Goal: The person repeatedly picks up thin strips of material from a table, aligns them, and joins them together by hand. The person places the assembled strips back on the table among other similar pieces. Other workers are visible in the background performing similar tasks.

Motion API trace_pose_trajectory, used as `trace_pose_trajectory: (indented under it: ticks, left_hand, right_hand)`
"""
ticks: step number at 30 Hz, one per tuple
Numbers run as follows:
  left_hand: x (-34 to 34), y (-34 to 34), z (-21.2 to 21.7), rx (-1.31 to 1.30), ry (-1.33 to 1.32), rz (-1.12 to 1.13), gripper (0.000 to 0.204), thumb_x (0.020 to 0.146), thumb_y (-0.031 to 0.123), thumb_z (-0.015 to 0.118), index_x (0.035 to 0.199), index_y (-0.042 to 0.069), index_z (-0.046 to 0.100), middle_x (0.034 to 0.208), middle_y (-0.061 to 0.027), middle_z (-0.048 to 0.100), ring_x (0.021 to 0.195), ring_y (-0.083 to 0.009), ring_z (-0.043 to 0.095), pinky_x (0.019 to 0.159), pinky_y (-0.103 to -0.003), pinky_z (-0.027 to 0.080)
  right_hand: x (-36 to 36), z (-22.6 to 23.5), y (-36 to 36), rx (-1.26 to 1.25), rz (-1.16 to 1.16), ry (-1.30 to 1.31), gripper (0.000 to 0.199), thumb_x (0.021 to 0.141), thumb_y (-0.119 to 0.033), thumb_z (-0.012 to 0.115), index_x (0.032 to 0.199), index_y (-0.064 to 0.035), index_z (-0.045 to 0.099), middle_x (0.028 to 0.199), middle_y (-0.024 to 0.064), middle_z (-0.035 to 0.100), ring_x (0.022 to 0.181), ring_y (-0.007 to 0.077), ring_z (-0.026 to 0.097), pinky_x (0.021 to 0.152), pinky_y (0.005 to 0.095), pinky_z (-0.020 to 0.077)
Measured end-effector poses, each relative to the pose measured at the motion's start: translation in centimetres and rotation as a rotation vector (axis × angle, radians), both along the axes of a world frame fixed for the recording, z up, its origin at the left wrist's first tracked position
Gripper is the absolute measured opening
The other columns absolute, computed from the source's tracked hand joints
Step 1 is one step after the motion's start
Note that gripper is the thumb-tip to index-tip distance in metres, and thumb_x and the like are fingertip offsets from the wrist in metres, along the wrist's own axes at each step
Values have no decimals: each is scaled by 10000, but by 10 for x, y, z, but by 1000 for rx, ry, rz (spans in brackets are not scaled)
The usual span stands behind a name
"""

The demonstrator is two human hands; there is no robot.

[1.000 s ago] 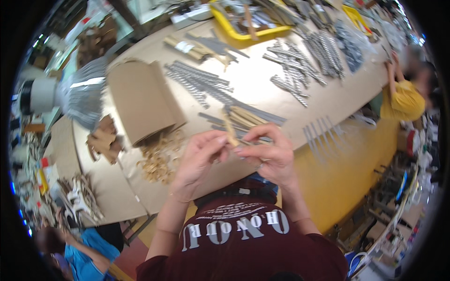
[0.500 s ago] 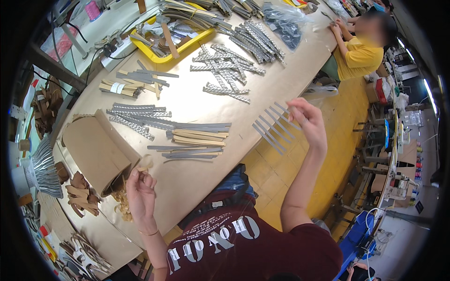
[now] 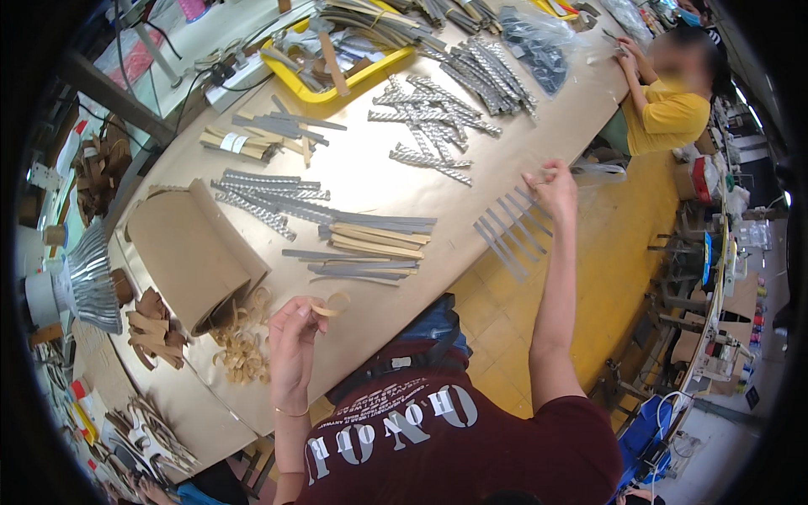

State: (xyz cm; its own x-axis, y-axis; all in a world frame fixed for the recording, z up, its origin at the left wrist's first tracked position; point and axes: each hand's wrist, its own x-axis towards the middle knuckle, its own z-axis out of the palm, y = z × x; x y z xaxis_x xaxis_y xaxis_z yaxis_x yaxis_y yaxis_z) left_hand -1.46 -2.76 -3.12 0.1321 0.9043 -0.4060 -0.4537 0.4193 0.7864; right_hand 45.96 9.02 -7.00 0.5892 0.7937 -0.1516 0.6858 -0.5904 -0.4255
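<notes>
In the head view, the thumb and fingers of my left hand [image 3: 292, 338] are pinched together on a curled tan strip [image 3: 331, 308], which loops out over the table [image 3: 454, 244] just beside the pile of tan curls [image 3: 239, 353]. My right hand [image 3: 554, 194] has its fingers bent nearly closed at the end of the row of grey strips [image 3: 498, 252] jutting past the table's edge, though I cannot tell whether they grip one.

Observed at eleven o'clock: a yellow plastic tray [image 3: 313, 95]; at two, a yellow-shirted co-worker [image 3: 673, 114]. Yellow floor tiles [image 3: 623, 227] extended toward three.
</notes>
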Motion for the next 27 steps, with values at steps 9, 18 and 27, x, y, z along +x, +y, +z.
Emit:
trace_pose_trajectory:
  ticks: [9,18,27]
  left_hand:
    - [-43,-15,-5,112,104,10,224,950,163,543,811,1,612,804,-36,626,753,-115,550,729,-275,433]
    - [-74,-34,-1,164,1571,252,205,864,208,734,851,36,623,808,-61,585,678,-209,514,658,-334,446]
    - [-58,-31,10,358,1595,493,357,840,111,747,1172,39,637,1117,-115,577,750,-199,554,726,-348,495]
  right_hand:
    - [-10,-22,-24,62,-199,-521,969,707,-677,753,1400,-71,452,1352,218,529,1252,352,515,1021,465,411]
    - [-194,-3,-52,509,528,246,172,860,-189,733,976,-71,688,903,58,662,858,239,633,841,377,448]
    - [-282,4,-62,328,993,43,208,801,-206,773,955,-99,684,905,34,582,933,226,567,839,382,375]
